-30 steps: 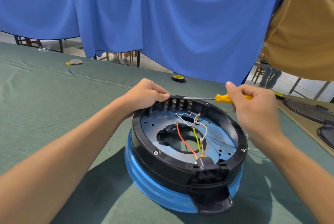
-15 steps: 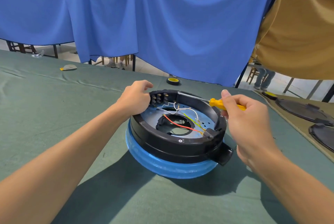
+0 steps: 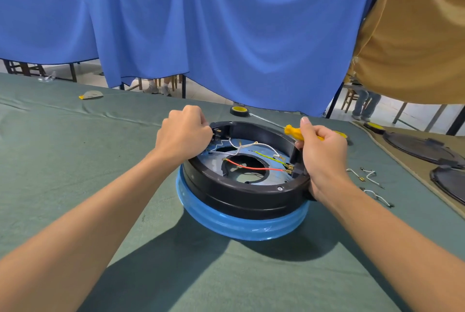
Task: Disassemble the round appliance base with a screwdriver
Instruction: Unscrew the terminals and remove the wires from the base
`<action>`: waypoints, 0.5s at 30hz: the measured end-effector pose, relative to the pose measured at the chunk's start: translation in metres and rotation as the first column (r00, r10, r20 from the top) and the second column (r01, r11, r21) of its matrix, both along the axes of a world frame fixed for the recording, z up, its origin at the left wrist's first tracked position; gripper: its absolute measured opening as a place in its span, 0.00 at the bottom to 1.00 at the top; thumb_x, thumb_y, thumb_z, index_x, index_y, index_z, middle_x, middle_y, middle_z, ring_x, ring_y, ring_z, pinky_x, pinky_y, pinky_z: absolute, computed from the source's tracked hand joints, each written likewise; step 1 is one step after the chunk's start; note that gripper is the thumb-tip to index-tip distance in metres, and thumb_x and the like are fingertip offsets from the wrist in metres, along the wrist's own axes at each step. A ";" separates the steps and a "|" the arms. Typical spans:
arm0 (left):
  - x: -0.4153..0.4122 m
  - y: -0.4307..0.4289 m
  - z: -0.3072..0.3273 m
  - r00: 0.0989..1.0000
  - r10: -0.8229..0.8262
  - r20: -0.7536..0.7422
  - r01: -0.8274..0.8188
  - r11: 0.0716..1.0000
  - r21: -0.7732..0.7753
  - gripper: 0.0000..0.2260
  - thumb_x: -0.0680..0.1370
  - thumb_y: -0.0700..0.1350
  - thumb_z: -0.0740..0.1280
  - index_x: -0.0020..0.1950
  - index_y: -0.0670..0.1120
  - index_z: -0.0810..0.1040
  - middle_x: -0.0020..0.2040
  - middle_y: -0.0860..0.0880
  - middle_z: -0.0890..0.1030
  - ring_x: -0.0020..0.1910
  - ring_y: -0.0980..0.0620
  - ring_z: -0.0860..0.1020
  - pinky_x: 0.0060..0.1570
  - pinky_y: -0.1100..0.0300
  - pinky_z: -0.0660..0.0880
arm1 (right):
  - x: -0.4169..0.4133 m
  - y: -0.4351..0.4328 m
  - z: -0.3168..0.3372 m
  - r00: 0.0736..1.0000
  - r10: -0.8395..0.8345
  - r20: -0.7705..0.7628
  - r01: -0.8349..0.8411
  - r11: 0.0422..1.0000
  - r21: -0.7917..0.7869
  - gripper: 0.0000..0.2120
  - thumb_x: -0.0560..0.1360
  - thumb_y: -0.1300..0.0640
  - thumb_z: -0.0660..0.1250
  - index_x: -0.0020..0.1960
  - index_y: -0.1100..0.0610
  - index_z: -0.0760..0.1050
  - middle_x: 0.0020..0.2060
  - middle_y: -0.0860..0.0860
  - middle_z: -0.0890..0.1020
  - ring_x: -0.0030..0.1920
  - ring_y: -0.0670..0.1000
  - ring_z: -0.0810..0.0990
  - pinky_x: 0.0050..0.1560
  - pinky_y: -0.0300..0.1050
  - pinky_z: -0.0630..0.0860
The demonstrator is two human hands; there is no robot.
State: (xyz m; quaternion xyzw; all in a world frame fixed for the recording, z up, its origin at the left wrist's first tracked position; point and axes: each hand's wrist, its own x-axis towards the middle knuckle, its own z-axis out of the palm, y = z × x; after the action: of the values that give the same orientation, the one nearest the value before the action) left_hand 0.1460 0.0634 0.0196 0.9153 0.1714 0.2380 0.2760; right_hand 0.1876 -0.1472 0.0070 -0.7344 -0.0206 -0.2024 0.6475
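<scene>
green cloth table (image 3: 63, 160) under a hanging blue fabric drape (image 3: 226, 34); tan fabric drape (image 3: 415, 47) at the right edge.

far left, on the cloth: small flat grey-and-yellow object (image 3: 90, 95), too small to identify.

left hand (image 3: 183, 132): fingers curled tight at the far-left rim of the round black appliance base (image 3: 241, 195), beside a row of metal terminals (image 3: 217, 134). it seems to grip the rim; fingertips hidden.

base sits mid-table, blue band around its lower edge, inside open to view: shiny metal plate (image 3: 208, 163) with a centre hole, white wire (image 3: 241, 146), red wire (image 3: 254, 167), green-yellow wire (image 3: 270, 158), all running to the connector at the right side.

behind it: black-and-yellow tape roll (image 3: 239, 111).

right hand (image 3: 324, 155): wrapped around the yellow-handled screwdriver (image 3: 294, 132), heel of the hand against the base's right side. shaft points away toward the tape roll, on no screw.

right of the base: loose white wire pieces (image 3: 370, 175) on the cloth; dark round covers (image 3: 425, 145) beyond.

progress, judged: partway. cover looks off and some wiring out. left to do: small rim screw (image 3: 279, 188), three attached wires, terminals.
</scene>
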 end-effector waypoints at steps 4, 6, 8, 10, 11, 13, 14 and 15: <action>-0.001 -0.003 -0.001 0.997 0.076 0.009 -0.077 0.995 0.065 0.08 0.77 0.44 0.64 0.49 0.42 0.79 0.46 0.44 0.79 0.46 0.39 0.74 0.43 0.54 0.70 | 0.015 -0.004 0.006 0.994 0.097 -0.039 -0.098 0.995 -0.020 0.18 0.79 0.47 0.64 0.37 0.57 0.79 0.29 0.52 0.76 0.27 0.45 0.69 0.32 0.42 0.68; -0.001 -0.002 0.000 0.996 0.091 0.012 -0.091 0.995 0.032 0.05 0.76 0.43 0.65 0.46 0.44 0.80 0.44 0.45 0.78 0.44 0.41 0.73 0.42 0.54 0.70 | 0.018 -0.004 0.008 0.993 0.118 -0.029 -0.118 0.993 -0.026 0.17 0.79 0.48 0.65 0.36 0.57 0.79 0.30 0.53 0.77 0.27 0.45 0.70 0.33 0.44 0.69; 0.000 0.001 0.000 0.999 0.050 0.012 -0.049 0.997 -0.064 0.05 0.76 0.41 0.65 0.49 0.46 0.79 0.48 0.45 0.80 0.48 0.42 0.75 0.47 0.53 0.74 | 0.018 -0.004 0.008 0.997 0.077 0.019 -0.077 0.997 -0.014 0.17 0.79 0.49 0.65 0.36 0.57 0.78 0.32 0.54 0.78 0.28 0.45 0.72 0.36 0.45 0.71; 0.002 0.004 0.000 1.000 -0.011 0.026 0.015 0.985 -0.169 0.10 0.77 0.39 0.65 0.56 0.46 0.79 0.55 0.45 0.80 0.57 0.44 0.75 0.53 0.55 0.73 | 0.013 -0.004 0.007 0.997 -0.032 0.076 0.033 0.999 -0.022 0.18 0.79 0.48 0.64 0.36 0.59 0.77 0.29 0.50 0.77 0.31 0.47 0.73 0.37 0.47 0.72; 0.002 0.004 0.000 0.999 -0.040 0.033 0.046 0.979 -0.198 0.12 0.77 0.37 0.64 0.59 0.46 0.78 0.58 0.45 0.79 0.60 0.46 0.74 0.54 0.57 0.71 | 0.010 -0.005 0.006 0.993 -0.077 0.094 0.078 0.997 -0.013 0.19 0.78 0.47 0.64 0.36 0.59 0.76 0.26 0.48 0.76 0.31 0.48 0.73 0.36 0.47 0.71; 0.002 0.003 0.000 0.994 -0.100 0.046 0.107 0.972 -0.210 0.15 0.78 0.34 0.62 0.63 0.46 0.77 0.62 0.45 0.77 0.64 0.48 0.73 0.57 0.58 0.70 | 0.002 -0.004 0.002 0.989 -0.114 0.095 0.113 0.993 0.021 0.19 0.78 0.46 0.63 0.36 0.60 0.75 0.24 0.46 0.73 0.30 0.48 0.72 0.35 0.47 0.70; 0.001 0.002 0.000 0.991 -0.121 0.051 0.129 0.971 -0.202 0.16 0.78 0.33 0.61 0.63 0.45 0.76 0.63 0.45 0.77 0.65 0.48 0.73 0.59 0.57 0.71 | -0.002 -0.003 0.001 0.990 -0.114 0.087 0.112 0.993 0.029 0.20 0.78 0.46 0.63 0.35 0.60 0.75 0.24 0.47 0.73 0.29 0.48 0.71 0.35 0.47 0.69; 0.000 0.000 0.001 0.990 -0.132 0.053 0.140 0.972 -0.187 0.17 0.78 0.32 0.60 0.64 0.45 0.76 0.64 0.45 0.77 0.65 0.48 0.73 0.61 0.55 0.72 | -0.005 -0.002 -0.001 0.991 -0.111 0.080 0.109 0.994 0.033 0.20 0.78 0.46 0.63 0.35 0.61 0.74 0.24 0.48 0.72 0.29 0.48 0.70 0.35 0.47 0.68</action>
State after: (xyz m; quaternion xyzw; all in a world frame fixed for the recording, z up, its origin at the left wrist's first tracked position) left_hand 0.1457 0.0636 0.0205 0.8894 0.1245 0.2196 0.3811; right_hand 0.1826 -0.1488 0.0063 -0.7162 -0.0036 -0.2678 0.6445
